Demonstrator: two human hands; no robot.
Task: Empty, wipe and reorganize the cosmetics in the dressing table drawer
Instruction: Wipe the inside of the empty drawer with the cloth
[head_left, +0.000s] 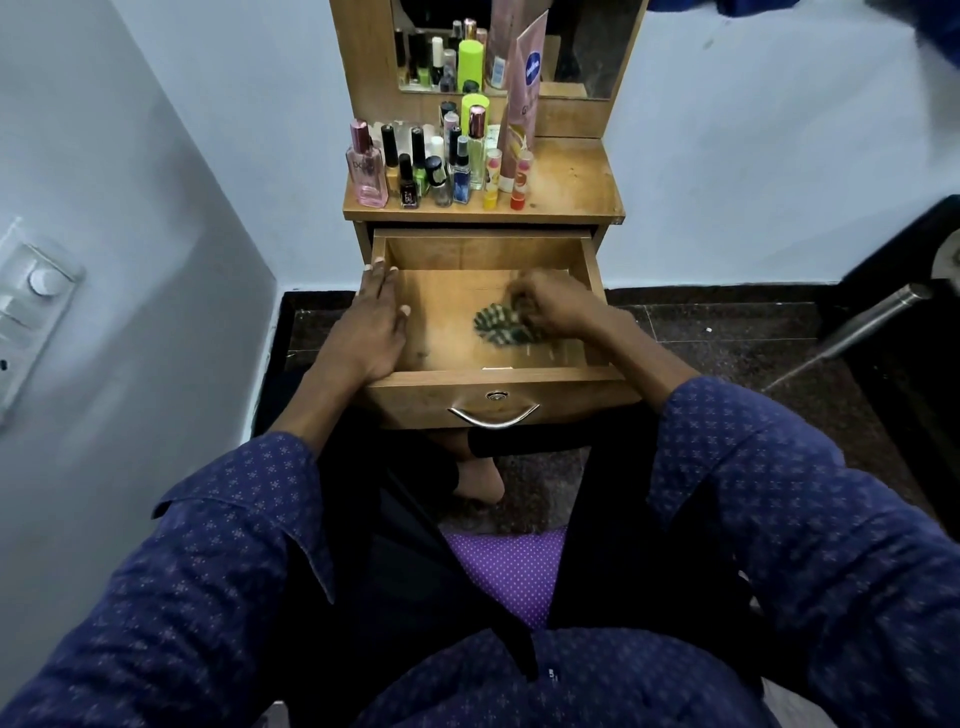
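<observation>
The wooden drawer (592, 260) of the dressing table stands pulled out, and its floor is bare of cosmetics. My right hand (558, 306) is inside it, closed on a green-and-white checked cloth (496, 325) that presses against the drawer floor; both are motion-blurred. My left hand (371, 325) lies flat along the drawer's left wall, fingers pointing away from me. Several cosmetics (441, 166), such as nail polishes, perfume bottles and lip balms, stand crowded on the left part of the table top (571, 182). A tall pink tube (524, 98) leans against the mirror frame.
A mirror (587, 47) rises behind the table top. A white wall with a switch plate (31, 301) is close on the left. A dark chair with a metal leg (862, 322) stands at the right. The drawer's metal handle (493, 415) faces me above my knees.
</observation>
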